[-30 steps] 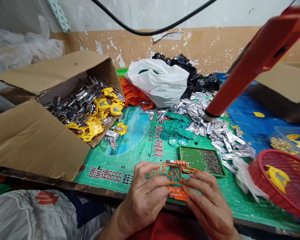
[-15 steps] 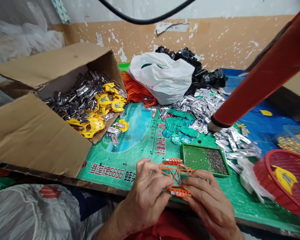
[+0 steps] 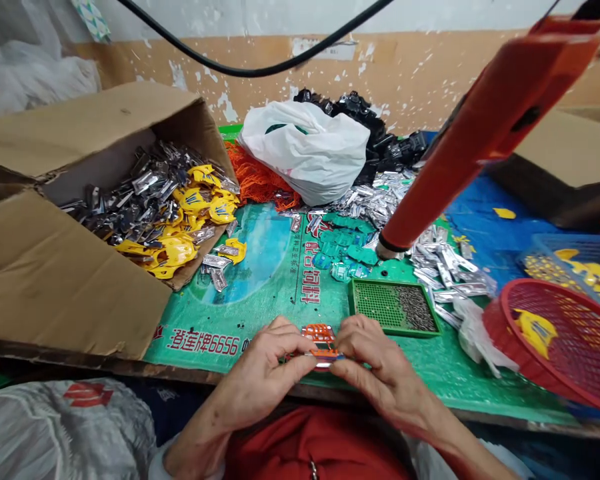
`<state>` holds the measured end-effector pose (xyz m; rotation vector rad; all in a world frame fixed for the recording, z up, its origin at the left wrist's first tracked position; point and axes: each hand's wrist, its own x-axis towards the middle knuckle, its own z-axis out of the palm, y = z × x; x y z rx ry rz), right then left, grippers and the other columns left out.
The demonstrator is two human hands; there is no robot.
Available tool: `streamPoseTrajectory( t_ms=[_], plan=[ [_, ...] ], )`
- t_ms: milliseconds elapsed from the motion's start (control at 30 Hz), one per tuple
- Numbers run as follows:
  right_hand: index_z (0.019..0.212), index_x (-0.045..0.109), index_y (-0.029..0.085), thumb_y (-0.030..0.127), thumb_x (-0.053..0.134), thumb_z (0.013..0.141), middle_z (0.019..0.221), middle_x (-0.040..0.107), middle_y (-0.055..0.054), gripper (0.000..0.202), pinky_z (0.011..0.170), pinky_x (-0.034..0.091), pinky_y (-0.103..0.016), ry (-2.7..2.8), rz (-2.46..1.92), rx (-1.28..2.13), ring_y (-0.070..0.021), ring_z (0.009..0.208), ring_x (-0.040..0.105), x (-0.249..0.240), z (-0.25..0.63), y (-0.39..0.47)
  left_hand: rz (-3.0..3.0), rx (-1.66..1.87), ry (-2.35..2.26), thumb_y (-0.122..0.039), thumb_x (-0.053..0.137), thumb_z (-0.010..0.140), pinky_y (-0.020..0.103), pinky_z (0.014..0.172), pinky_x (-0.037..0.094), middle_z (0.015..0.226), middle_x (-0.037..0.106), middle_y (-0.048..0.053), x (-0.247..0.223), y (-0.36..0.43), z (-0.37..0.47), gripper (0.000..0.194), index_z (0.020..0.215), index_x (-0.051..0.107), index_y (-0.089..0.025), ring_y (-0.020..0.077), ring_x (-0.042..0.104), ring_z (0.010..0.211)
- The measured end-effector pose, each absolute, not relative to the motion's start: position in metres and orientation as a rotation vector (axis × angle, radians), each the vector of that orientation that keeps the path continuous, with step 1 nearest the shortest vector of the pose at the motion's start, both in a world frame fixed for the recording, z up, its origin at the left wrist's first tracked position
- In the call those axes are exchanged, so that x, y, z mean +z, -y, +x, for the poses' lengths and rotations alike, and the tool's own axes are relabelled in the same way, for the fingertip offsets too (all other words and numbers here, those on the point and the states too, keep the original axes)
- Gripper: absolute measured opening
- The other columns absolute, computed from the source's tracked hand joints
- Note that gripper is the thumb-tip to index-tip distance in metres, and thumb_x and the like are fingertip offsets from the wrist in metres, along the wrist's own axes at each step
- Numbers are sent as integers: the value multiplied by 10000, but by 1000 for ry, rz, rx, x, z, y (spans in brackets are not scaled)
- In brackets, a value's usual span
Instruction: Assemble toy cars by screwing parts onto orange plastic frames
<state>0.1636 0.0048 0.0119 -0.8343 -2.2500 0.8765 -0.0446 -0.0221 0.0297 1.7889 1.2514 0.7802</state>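
An orange plastic frame [image 3: 321, 333] with silvery parts on it is held between my two hands at the table's front edge. My left hand [image 3: 267, 360] pinches its left end between thumb and fingers. The right end is gripped by my right hand [image 3: 380, 357], its fingers curled over the top. The frame is tilted, and my fingers cover both of its ends. Just beyond my right hand lies a green tray [image 3: 380, 307] with small screws heaped at its right side.
A cardboard box [image 3: 65, 267] of silvery and yellow parts lies at left. Behind are a white bag [image 3: 310, 150] and black parts [image 3: 400, 147]. A red electric screwdriver [image 3: 445, 147] hangs over silvery pieces [image 3: 445, 263]. At right is a red basket [image 3: 510, 333].
The orange frame has turned and tilted, showing less of its open lattice. Both hands have closed in around it. The red screwdriver shows more of its upper body as the view has shifted.
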Motion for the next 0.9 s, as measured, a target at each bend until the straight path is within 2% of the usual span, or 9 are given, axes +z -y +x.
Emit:
streamPoseTrajectory(
  t_ms=[267,400,533,633,733,833,900],
  plan=[
    [761,501,184,336,438,968,785,561,-8,264,744,394,-332,2415,-855,981,-152,790,490,23,159,-8,1514,522,-1255,-223,596,820,216,630,394,691,576,-23,36,20,-47,152,828,744,-190,139,511,707],
    [756,508,183,345,438,968,784,577,-1,276,787,391,-337,2442,-801,975,-147,818,507,22,156,-7,1549,388,-1126,-213,518,844,205,580,327,643,489,-44,40,18,-43,215,669,634,-169,113,427,638],
    [778,522,180,356,450,961,803,592,-11,263,792,416,-348,2440,-828,929,-154,832,522,19,151,-8,1509,398,-1128,-235,475,862,208,601,321,694,460,-43,39,16,-39,218,664,540,-170,108,411,657],
    [941,562,191,361,522,924,927,619,-50,176,814,458,-381,2382,-876,755,-192,911,548,26,156,-8,1415,472,-1170,-313,475,874,222,598,312,693,439,-38,37,15,-36,250,681,540,-169,114,391,654],
    [1193,517,234,344,599,876,1147,581,-93,345,905,473,-435,2039,-973,363,-241,1084,536,47,180,-21,1264,540,-1225,-422,487,873,234,564,276,653,400,-46,33,12,-36,309,707,554,-170,113,334,616],
    [1184,559,280,305,676,813,1167,558,-66,390,863,496,-447,1491,-1149,-1,-242,1047,563,73,213,-60,1187,589,-1269,-445,518,847,241,567,264,644,400,-45,27,8,-35,320,697,562,-165,112,328,612],
    [1210,548,231,355,764,710,1233,535,-107,558,792,508,-416,1364,-1173,-41,-251,1040,576,89,229,-97,1155,616,-1286,-437,533,831,242,577,267,656,424,-38,23,6,-34,309,711,581,-156,114,349,625]
  ],
)
